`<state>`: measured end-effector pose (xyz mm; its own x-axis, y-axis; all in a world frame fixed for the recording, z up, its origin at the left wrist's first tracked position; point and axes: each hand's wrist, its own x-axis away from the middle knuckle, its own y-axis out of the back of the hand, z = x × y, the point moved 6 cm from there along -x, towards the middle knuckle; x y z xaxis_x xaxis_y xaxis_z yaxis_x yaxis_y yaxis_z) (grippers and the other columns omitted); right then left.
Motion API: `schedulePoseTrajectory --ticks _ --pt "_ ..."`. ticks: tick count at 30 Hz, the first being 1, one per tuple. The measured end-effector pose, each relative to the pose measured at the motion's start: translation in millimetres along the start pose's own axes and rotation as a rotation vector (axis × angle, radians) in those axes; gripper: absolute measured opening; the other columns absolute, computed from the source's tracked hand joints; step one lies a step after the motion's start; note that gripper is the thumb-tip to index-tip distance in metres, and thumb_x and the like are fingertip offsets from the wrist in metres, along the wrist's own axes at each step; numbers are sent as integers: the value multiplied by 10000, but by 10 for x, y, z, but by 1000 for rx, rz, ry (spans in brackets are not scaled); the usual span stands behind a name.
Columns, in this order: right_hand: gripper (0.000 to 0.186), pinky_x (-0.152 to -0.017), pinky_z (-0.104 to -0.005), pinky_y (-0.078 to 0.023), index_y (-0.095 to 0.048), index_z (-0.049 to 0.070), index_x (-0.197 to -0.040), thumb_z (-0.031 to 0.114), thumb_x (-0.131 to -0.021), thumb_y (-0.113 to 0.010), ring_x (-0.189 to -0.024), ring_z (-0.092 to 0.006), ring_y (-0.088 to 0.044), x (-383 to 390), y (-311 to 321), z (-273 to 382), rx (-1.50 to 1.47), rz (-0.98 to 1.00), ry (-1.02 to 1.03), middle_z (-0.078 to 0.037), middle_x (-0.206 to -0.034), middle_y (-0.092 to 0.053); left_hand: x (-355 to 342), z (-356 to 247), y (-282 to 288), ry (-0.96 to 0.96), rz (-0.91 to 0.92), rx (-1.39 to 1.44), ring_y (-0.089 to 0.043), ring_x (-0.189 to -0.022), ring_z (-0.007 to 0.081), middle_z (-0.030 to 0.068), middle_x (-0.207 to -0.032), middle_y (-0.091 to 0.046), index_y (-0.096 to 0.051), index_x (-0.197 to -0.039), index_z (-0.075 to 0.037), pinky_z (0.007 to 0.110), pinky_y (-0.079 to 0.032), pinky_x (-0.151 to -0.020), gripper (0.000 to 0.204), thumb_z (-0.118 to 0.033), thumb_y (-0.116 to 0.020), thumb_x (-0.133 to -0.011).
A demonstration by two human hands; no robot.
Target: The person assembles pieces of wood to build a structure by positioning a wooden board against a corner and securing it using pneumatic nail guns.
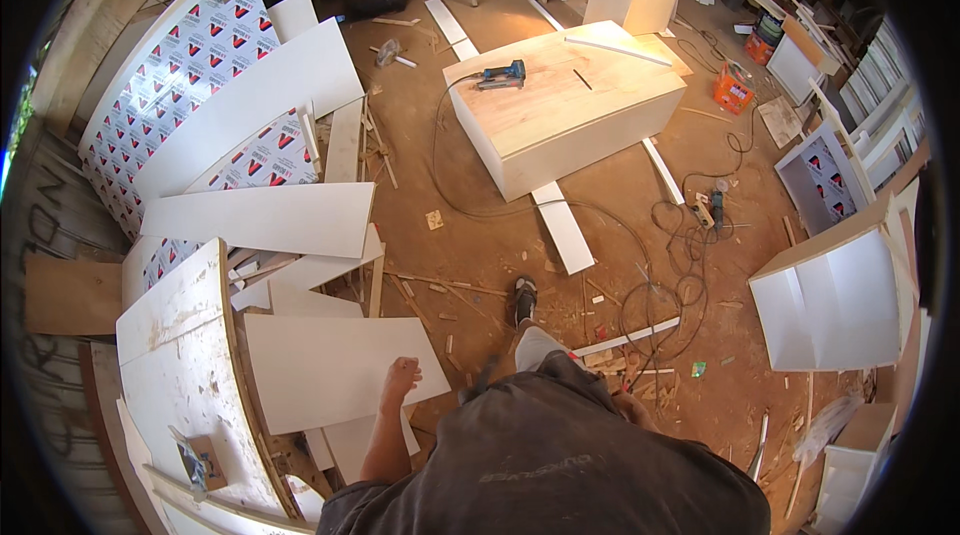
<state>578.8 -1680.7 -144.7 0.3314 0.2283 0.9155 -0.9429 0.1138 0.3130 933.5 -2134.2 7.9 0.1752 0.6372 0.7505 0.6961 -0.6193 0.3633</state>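
Observation:
My left hand [403, 373] hangs at my left side over a white board [330, 365] lying low, its fingers curled with nothing visible in them. My right hand [625, 397] is mostly hidden behind my body, so I cannot make out its fingers. My foot [521, 300] in a dark shoe is on the dirt floor. Ahead stands a box cabinet [570, 105] on white strips, its top bare wood, with a blue power tool [500, 75] and its cord on it.
Leaning panels [240, 105] and a worktable [180, 355] line my left. Cords, wood scraps and another power tool [716, 210] litter the floor on my right, beside white cabinets [820, 305]. Orange buckets [733, 90] stand farther back, near upright boards [610, 0].

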Motion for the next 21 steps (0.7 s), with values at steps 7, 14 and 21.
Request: schedulePoseTrajectory --ticks 7,14,21 --pt "524 -669 -401 -543 -644 -51 -1109 356 -787 -716 -856 -281 -699 -1150 1313 2776 122 84 56 -178 -1018 -703 -645 -172 270 104 -2 -280 -672 -852 259 148 -1016 -665 -575 -1146 -25 419 -535 -696 419 -391 -554 -943" --pt "652 -937 -468 -463 -406 33 -1402 220 -804 -585 -1097 -428 -596 -1650 3546 5452 -9 -310 464 -301 -1174 -606 -1895 -2047 315 126 -106 207 -676 -838 233 120 -979 -670 -578 -1150 -58 412 -529 -690 398 -387 -565 -926" --pt "639 -939 -441 -456 -334 -14 -1436 237 -887 -543 -1094 -406 -600 -1134 4080 8018 -440 -466 621 -306 -1180 -592 -3685 -4337 702 -211 -64 42 -665 -808 157 101 -921 -674 -629 -1061 -16 272 -521 -670 298 -279 -540 -954"
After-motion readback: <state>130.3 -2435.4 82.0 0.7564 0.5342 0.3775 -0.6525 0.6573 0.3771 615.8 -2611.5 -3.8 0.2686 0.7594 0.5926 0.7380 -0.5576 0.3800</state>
